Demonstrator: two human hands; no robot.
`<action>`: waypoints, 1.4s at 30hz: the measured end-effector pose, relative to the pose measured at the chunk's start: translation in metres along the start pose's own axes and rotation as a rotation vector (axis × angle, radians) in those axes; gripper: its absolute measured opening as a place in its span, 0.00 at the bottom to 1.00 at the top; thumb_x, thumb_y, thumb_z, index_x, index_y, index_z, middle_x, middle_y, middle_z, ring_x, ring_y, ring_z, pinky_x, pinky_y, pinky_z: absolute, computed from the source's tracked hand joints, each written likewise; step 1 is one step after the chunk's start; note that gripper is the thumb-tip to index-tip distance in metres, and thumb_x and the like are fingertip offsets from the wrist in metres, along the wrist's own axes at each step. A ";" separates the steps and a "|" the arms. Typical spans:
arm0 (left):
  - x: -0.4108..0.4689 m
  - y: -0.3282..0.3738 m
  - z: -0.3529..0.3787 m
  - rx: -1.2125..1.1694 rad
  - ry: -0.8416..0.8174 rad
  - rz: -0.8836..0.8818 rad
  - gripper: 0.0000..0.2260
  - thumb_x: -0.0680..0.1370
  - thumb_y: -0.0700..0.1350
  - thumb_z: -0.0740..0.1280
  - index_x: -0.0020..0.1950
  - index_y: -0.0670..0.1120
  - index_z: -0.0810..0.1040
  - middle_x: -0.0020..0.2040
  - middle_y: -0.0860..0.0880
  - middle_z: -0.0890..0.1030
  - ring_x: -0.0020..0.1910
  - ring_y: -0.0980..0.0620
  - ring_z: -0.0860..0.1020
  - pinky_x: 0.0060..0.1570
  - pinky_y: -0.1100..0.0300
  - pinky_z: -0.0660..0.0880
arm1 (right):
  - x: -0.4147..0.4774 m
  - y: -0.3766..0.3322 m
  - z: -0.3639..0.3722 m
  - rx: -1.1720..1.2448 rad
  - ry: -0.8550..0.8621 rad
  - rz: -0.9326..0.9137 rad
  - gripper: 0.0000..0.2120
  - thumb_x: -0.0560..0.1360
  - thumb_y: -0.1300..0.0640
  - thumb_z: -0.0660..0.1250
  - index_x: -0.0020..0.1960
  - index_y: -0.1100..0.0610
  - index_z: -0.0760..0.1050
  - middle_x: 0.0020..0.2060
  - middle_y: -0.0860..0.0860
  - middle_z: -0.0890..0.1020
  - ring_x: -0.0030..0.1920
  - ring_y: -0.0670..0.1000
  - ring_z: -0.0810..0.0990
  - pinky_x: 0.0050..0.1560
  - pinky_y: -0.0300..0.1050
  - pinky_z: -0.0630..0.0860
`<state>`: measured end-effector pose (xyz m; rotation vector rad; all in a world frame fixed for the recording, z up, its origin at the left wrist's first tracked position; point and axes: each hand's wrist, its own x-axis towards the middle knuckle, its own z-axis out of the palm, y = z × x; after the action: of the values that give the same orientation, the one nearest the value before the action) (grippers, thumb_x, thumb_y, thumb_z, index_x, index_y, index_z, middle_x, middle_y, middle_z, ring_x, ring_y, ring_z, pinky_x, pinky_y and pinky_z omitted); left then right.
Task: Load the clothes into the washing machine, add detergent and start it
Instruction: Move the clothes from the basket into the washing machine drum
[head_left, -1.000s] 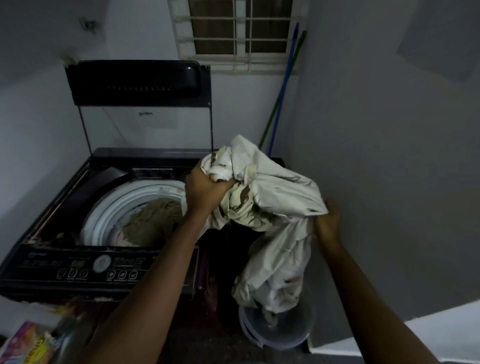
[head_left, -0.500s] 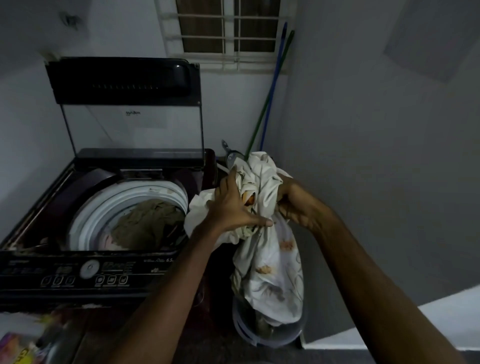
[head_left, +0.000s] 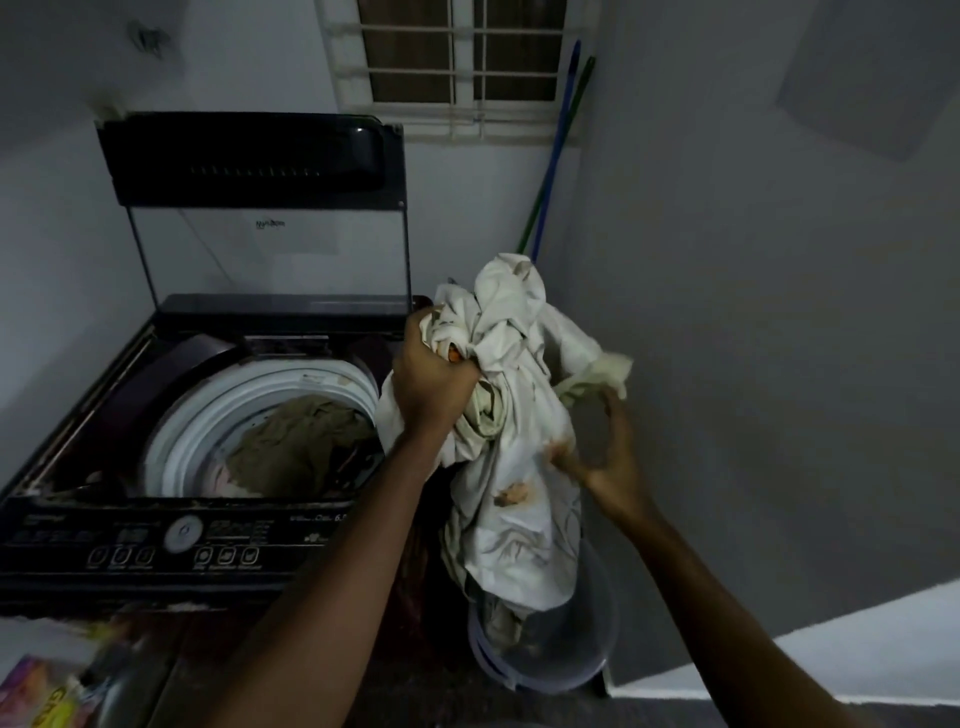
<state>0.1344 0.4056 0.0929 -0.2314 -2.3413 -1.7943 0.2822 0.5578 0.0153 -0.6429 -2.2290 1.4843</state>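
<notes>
Surroundings: top-loading washing machine (head_left: 62, 519) against the back wall, lid (head_left: 249, 156) raised upright behind the drum opening. Control panel (head_left: 182, 538) with dial and buttons runs along the near edge. Barred window (head_left: 457, 57) above. Blue and green poles (head_left: 558, 140) lean in the corner right of the machine, their lower ends hidden behind the cloth. Colourful packet (head_left: 31, 696) at the lower left edge, blurred, print unreadable. Grey wall on the right.

In the way: the white printed cloth (head_left: 514, 493) hangs bunched in the air right of the machine, beside the drum and not over it, covering the machine's right edge.

Left grip (head_left: 434, 384) is clenched on the top bunch of the cloth, just beside the drum rim. Right grip (head_left: 608, 462) sits lower on the cloth's right side, spread in a C, thumb up and apart from the fingers, wall visible through the gap. Its fingertips (head_left: 558, 460) touch the fabric but nothing is clamped.

Containers: the drum (head_left: 249, 395), white rim, already has laundry in it, an olive-brown garment (head_left: 301, 447) on top and something pale pink at the near left edge. A pale bucket (head_left: 566, 660) stands on the floor right of the machine, directly below the cloth. The cloth's lower end hangs down into it; the rest of the bucket's inside is too dark to read.
</notes>
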 end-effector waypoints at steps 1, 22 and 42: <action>0.002 0.005 -0.001 -0.033 0.010 0.002 0.28 0.64 0.46 0.79 0.62 0.52 0.76 0.52 0.53 0.82 0.52 0.50 0.80 0.50 0.60 0.75 | -0.007 0.008 0.008 -0.131 -0.008 0.047 0.62 0.54 0.36 0.80 0.76 0.43 0.47 0.73 0.37 0.57 0.71 0.37 0.57 0.69 0.43 0.58; -0.006 -0.013 -0.005 0.297 -0.113 -0.044 0.29 0.65 0.52 0.76 0.64 0.54 0.70 0.59 0.46 0.80 0.57 0.40 0.78 0.54 0.48 0.76 | 0.040 -0.089 0.013 0.391 0.168 -0.086 0.25 0.74 0.75 0.60 0.70 0.67 0.65 0.67 0.62 0.72 0.66 0.57 0.73 0.69 0.51 0.69; -0.007 -0.015 -0.001 -0.089 -0.126 0.001 0.29 0.57 0.60 0.78 0.56 0.58 0.76 0.47 0.64 0.81 0.50 0.57 0.80 0.49 0.61 0.76 | 0.027 -0.112 -0.001 0.815 -0.469 0.193 0.27 0.77 0.48 0.55 0.71 0.62 0.68 0.68 0.57 0.74 0.69 0.53 0.71 0.73 0.52 0.63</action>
<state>0.1374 0.4003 0.0779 -0.3688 -2.3447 -1.9398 0.2422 0.5362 0.1211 -0.2523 -1.5989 2.6169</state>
